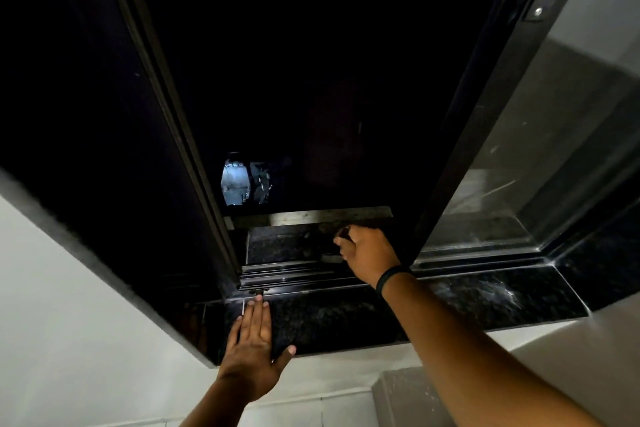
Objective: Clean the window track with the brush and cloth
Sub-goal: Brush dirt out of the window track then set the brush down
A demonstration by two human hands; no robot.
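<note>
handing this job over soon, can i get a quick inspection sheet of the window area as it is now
surface: dark speckled stone sill, with pale smudges toward its right end.
job's things: window track with metal rails, lying beyond the sill; brush and cloth not clearly seen.
clutter: nothing seen.
hands: left hand flat, fingers spread on the sill; right hand reaches past the track, curled around something dark that cannot be identified.
cables: nothing seen; a black band circles the right wrist.
surroundings: sliding glass panel at right, dark outside, white wall below.
</note>
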